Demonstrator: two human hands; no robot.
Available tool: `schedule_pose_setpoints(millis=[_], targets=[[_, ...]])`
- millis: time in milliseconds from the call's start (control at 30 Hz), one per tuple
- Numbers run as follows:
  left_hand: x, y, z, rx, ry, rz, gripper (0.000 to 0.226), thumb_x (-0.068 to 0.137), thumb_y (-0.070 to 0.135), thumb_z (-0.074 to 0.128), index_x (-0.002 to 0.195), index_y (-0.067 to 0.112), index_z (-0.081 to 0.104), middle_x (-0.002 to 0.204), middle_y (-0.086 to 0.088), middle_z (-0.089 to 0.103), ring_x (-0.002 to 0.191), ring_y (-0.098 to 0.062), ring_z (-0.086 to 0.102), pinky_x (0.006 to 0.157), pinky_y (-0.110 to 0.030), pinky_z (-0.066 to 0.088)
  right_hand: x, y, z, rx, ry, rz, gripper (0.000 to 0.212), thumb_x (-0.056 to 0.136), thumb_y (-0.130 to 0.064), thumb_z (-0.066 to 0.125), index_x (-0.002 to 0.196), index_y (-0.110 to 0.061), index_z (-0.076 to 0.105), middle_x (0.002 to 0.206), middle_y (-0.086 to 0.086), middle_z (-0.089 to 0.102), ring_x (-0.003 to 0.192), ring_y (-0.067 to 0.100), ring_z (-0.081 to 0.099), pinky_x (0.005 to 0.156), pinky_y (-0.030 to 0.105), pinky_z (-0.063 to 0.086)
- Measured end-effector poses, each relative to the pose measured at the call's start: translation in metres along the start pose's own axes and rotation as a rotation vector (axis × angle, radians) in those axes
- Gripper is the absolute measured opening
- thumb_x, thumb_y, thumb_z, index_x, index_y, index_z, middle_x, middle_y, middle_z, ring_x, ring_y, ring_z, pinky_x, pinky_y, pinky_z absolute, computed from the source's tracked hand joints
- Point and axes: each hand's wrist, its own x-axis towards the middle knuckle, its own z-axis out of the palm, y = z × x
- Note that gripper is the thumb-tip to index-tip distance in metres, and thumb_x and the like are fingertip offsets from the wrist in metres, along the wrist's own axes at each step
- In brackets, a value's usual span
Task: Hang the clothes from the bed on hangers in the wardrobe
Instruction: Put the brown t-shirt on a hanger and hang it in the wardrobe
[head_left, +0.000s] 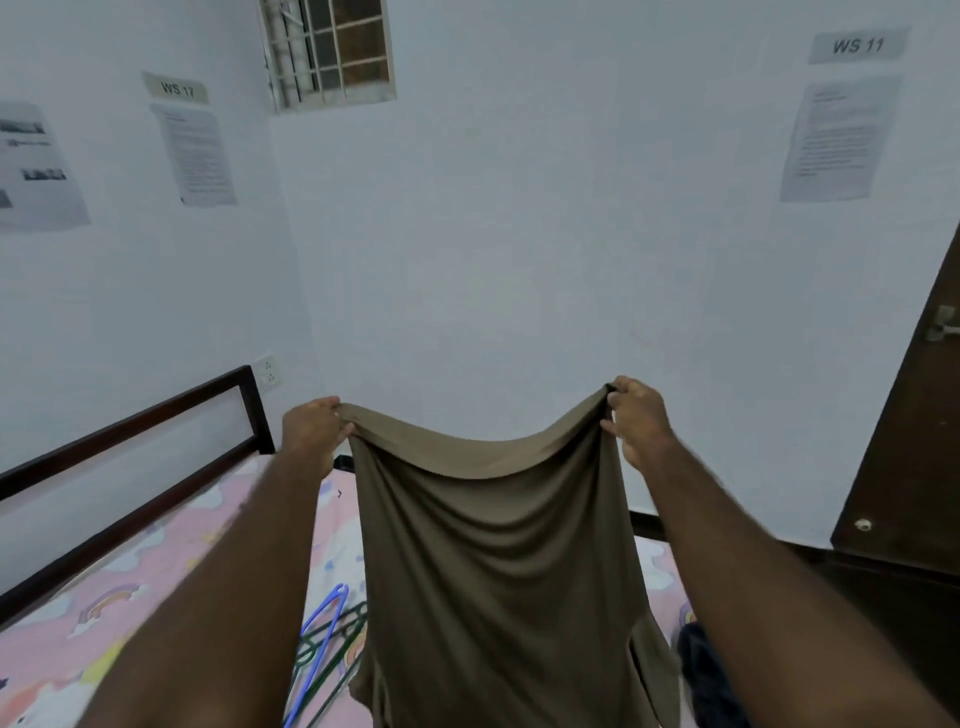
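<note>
Head view: an olive-brown garment (498, 561) is being held up in the air in front of a pale wall, above the bed (156, 571). Its upper edge is being stretched sideways between the two hands and is sagging in the middle. The left corner is being pinched by the left hand (311, 431), its fingers (340, 415) curled tightly round the bunched cloth. The right corner is being gripped the same way by the right hand (639, 421), fingers (615, 410) pressed together over the fold. The right corner is being kept a little higher than the left.

The long axis of the garment is running straight down, and the cloth is hanging in soft folds towards the bottom edge of the picture, where its lower end is being cut off. The edge at the top is looking doubled and open; whether it is the hem cannot be told.

Below and left of the cloth, a blue hanger (324, 618) and a green hanger (337, 634) are lying crossed on the pink patterned sheet. A dark garment (701, 670) is lying on the bed just right of the hanging cloth. A dark headboard (135, 431) is standing along the left, and a dark door (904, 441) is showing at the right.
</note>
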Motion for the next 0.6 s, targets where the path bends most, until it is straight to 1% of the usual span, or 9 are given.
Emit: schedule_pose_setpoints(millis=[100,167,233,333,367,433,500,533,600], targets=[[-0.003,0.008,0.01,-0.082,-0.016,0.029,0.043,0.096,0.002,0.049,0.139,-0.001,0.045,0.11,-0.009,0.055,0.11,-0.026,0.058,0.074,-0.026,0.053,0.002,-0.004,0.009,0.043,-0.045,0.01,0.044,0.099,-0.004,0.047,0.143,-0.007,0.046,0.14,0.006,0.048,0.116,0.017,0.045,0.103,0.046,0.046],[-0.005,0.014,0.015,-0.179,-0.016,0.05,0.041,0.097,0.003,0.048,0.137,-0.002,0.045,0.107,-0.009,0.057,0.123,-0.029,0.055,0.075,-0.028,0.054,0.004,-0.01,0.013,0.103,-0.072,-0.004,0.045,0.1,-0.005,0.047,0.145,-0.006,0.043,0.143,0.006,0.045,0.123,0.019,0.045,0.107,0.049,0.043],[-0.013,0.02,0.017,-0.285,-0.032,0.052,0.041,0.094,0.0,0.049,0.134,-0.004,0.047,0.101,-0.009,0.06,0.124,-0.031,0.055,0.08,-0.031,0.054,0.006,-0.015,0.015,0.173,-0.085,-0.01,0.041,0.099,-0.006,0.049,0.141,-0.005,0.046,0.142,0.008,0.047,0.131,0.024,0.045,0.108,0.052,0.042],[-0.019,0.025,0.012,-0.533,-0.059,0.077,0.043,0.092,-0.009,0.033,0.133,-0.007,0.046,0.115,-0.018,0.058,0.123,-0.033,0.052,0.094,-0.035,0.048,0.009,-0.018,0.013,0.298,-0.062,0.013,0.021,0.096,-0.011,0.058,0.116,-0.005,0.057,0.116,0.013,0.057,0.12,0.029,0.055,0.098,0.047,0.05],[-0.021,0.025,0.009,-0.567,-0.004,0.067,0.044,0.095,-0.01,0.028,0.135,-0.007,0.045,0.113,-0.018,0.057,0.118,-0.031,0.054,0.093,-0.033,0.049,0.009,-0.017,0.01,0.342,-0.035,0.036,0.018,0.095,-0.014,0.062,0.11,-0.005,0.059,0.106,0.013,0.059,0.11,0.028,0.06,0.091,0.044,0.054],[-0.031,0.018,0.005,-0.615,0.11,0.048,0.045,0.096,-0.009,0.027,0.134,-0.004,0.049,0.102,-0.012,0.056,0.092,-0.019,0.056,0.071,-0.022,0.052,0.004,-0.013,0.003,0.378,0.042,0.104,0.011,0.092,-0.016,0.066,0.093,-0.007,0.061,0.088,0.011,0.06,0.083,0.023,0.063,0.073,0.034,0.058],[-0.042,0.003,-0.001,-0.668,0.139,0.014,0.046,0.094,-0.004,0.025,0.13,-0.001,0.053,0.097,-0.008,0.058,0.073,-0.011,0.05,0.054,-0.016,0.041,-0.001,0.003,-0.005,0.325,0.12,0.156,0.01,0.088,-0.012,0.068,0.08,-0.01,0.062,0.076,0.007,0.059,0.064,0.018,0.055,0.052,0.028,0.049],[-0.047,-0.007,-0.007,-0.685,0.145,-0.014,0.044,0.093,-0.001,0.026,0.127,-0.001,0.055,0.096,-0.007,0.059,0.07,-0.011,0.049,0.053,-0.017,0.037,-0.003,0.016,-0.011,0.263,0.146,0.167,0.011,0.084,-0.008,0.069,0.075,-0.01,0.062,0.073,0.007,0.058,0.062,0.018,0.053,0.049,0.026,0.044],[-0.057,-0.027,-0.019,-0.602,0.168,-0.095,0.039,0.092,0.005,0.029,0.117,0.0,0.059,0.087,-0.008,0.057,0.069,-0.015,0.051,0.056,-0.022,0.038,-0.008,0.04,-0.025,0.098,0.153,0.168,0.014,0.081,-0.005,0.071,0.07,-0.01,0.063,0.07,0.007,0.057,0.065,0.021,0.052,0.055,0.029,0.044]])
